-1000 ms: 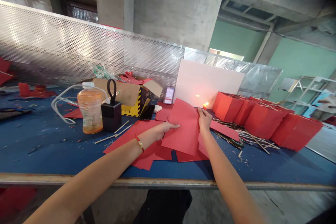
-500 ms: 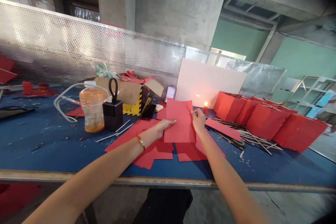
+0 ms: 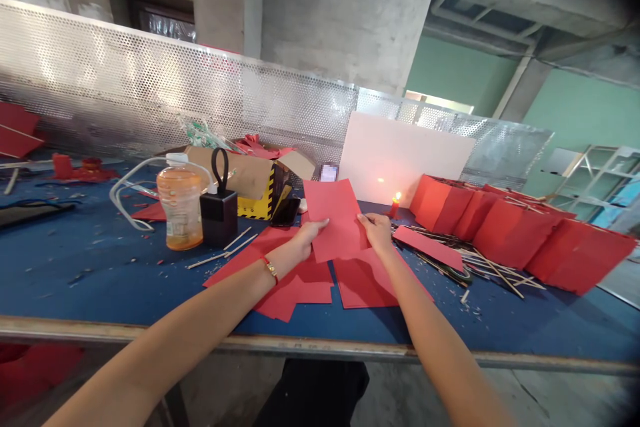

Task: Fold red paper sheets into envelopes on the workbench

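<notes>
Between my hands a sheet of red paper [image 3: 335, 217] is held up over the table, tilted to the left. My left hand [image 3: 311, 237] grips its left edge, with the thumb on the face toward me and the other fingers hidden behind. At the right edge, my right hand [image 3: 376, 229] pinches the paper between thumb and fingers. Below lie loose red sheets [image 3: 365, 285] on the right and an overlapping pile of red paper [image 3: 280, 280] on the left. A lit red candle [image 3: 395, 207] stands just beyond my right hand.
Red paper boxes [image 3: 510, 230] line the right side, beside thin wooden sticks [image 3: 500, 273]. An orange bottle [image 3: 180, 203], a black power bank [image 3: 219, 217], a dark phone [image 3: 286, 212] and a cardboard box [image 3: 250, 177] stand or lie at left. A white board [image 3: 405, 153] leans behind the candle.
The held red sheet has tilted to the left and its top has shifted left. Both hands keep their grip. The whole view has shifted slightly.
</notes>
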The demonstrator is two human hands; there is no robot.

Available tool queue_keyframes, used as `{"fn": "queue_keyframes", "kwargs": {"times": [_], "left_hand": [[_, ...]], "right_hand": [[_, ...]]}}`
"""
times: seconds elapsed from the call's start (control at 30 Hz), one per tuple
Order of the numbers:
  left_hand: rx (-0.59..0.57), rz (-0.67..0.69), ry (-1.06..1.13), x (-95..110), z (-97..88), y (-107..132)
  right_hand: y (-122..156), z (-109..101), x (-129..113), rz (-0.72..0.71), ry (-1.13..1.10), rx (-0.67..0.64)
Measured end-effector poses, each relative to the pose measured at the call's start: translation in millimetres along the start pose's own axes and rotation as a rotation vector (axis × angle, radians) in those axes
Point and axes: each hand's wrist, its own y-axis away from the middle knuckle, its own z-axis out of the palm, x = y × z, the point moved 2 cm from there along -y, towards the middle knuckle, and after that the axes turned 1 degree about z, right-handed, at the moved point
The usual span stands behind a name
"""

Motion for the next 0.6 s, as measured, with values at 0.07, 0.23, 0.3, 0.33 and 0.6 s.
{"fn": "queue_keyframes", "kwargs": {"times": [0.07, 0.23, 0.3, 0.33, 0.6], "left_hand": [[-0.009, -0.005, -0.004, -1, 0.3, 0], [0.065, 0.038, 0.014, 2, -5.5, -2], [0.139, 0.065, 0.031, 4, -8.4, -3], [0.160, 0.071, 0.038, 5, -8.7, -3], [0.049, 0.133, 0.029, 7, -5.7, -2]], "right_hand": [[1, -2, -2, 0.012, 0.008, 0.008], [4, -3, -5, 0.133, -0.029, -0.056], [3, 1, -4, 0.209, -0.160, -0.138], [2, 2, -3, 0.246, -0.224, -0.158], [-3, -10, 7, 0.232, -0.224, -0.045]]}}
